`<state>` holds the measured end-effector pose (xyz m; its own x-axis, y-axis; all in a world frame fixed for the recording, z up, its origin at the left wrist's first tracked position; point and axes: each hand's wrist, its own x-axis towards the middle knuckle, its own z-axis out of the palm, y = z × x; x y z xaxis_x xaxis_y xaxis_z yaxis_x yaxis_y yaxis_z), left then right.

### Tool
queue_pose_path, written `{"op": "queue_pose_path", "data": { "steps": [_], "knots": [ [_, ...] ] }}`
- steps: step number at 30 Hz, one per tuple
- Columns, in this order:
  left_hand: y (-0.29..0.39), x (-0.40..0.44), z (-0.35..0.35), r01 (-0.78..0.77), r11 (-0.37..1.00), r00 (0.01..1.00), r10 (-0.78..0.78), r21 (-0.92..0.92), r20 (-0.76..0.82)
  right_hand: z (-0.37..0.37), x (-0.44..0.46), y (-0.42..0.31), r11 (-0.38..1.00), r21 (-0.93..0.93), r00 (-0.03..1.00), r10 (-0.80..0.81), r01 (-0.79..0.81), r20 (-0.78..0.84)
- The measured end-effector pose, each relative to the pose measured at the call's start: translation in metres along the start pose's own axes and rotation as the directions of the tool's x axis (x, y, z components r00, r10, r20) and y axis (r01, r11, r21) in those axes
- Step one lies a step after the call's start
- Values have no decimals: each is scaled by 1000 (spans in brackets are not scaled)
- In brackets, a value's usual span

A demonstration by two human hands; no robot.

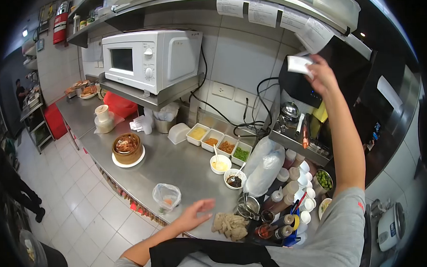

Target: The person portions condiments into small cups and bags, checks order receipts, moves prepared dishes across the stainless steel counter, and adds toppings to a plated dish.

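Observation:
My right hand (323,75) is raised at the upper right, its fingers closed on a white paper slip (298,64), slightly blurred. Just above it, printed order slips (314,34) hang from the shelf edge. My left hand (194,216) hovers low over the front of the steel counter (176,158), fingers apart and holding nothing. Nearest to it are a clear plastic bag (167,197) with something small and orange inside and a crumpled beige cloth (231,225). A bamboo steamer (127,148) with reddish-brown food sits on a white plate further left.
A white microwave (152,60) stands on a wall shelf. Tubs of toppings (226,147) line the back, with two bowls of sauce (234,179) before them. Sauce bottles (284,199) and white cups crowd the right. Another person's legs (22,192) show at the far left.

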<state>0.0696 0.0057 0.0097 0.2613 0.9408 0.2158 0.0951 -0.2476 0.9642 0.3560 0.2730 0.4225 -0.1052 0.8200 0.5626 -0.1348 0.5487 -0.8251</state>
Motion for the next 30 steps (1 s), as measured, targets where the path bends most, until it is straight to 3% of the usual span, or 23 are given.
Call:
{"op": "queue_pose_path", "data": {
  "steps": [1,3,5,7,8,9,10,11,12,13,15,16,18,19,21,23,25,27,30],
  "knots": [
    [28,9,-1,-19,981,1000,21,-192,10,12,-26,7,995,96,978,21,-41,208],
    [78,27,-10,-65,860,990,120,-506,76,50,-101,0,995,-36,845,98,-93,525],
    [123,33,-8,-125,714,966,246,-688,79,84,-169,-14,968,-125,652,240,-218,720],
    [136,31,-4,-161,604,955,294,-780,31,94,-203,-12,939,-340,383,297,47,875],
    [135,30,-3,-181,583,960,281,-792,-13,99,-214,-15,875,-318,282,222,365,934],
    [137,29,-4,-202,562,962,266,-802,-56,104,-224,-19,728,-238,155,180,643,971],
    [145,24,-8,-214,596,971,219,-774,-99,108,-234,-23,637,-243,148,199,732,969],
    [140,24,-14,-251,489,945,309,-835,-102,113,-243,-24,538,-243,147,214,807,966],
    [141,22,-20,-264,476,962,197,-839,-191,117,-249,-20,401,-193,166,101,895,981],
    [142,19,-26,-280,464,958,79,-841,-276,127,-249,-21,359,-219,176,149,907,973],
    [127,20,-48,-404,517,895,54,-754,-442,148,-243,-25,270,-265,201,244,926,949],
    [121,18,-61,-459,544,852,47,-702,-521,155,-229,-18,156,-247,212,211,956,954],
    [124,0,-84,-466,599,846,86,-652,-526,182,-181,-1,102,-364,363,35,926,931],
    [125,-11,-98,-469,625,842,104,-624,-529,202,-151,-6,37,-303,303,-240,952,922],
    [128,-34,-125,-466,651,837,105,-599,-536,246,-86,-8,68,-289,271,-592,955,759],
    [132,-58,-151,-472,689,828,131,-550,-546,288,-24,-9,226,-325,377,-751,918,542],
    [124,-82,-180,-463,691,809,73,-556,-583,321,22,-11,429,-440,581,-755,789,306],
    [115,-108,-207,-447,728,773,22,-520,-634,339,70,-1,549,-561,701,-709,620,81],
    [100,-148,-243,-457,750,699,-30,-478,-714,352,85,0,722,-606,861,-495,335,-114]
  ]
}}
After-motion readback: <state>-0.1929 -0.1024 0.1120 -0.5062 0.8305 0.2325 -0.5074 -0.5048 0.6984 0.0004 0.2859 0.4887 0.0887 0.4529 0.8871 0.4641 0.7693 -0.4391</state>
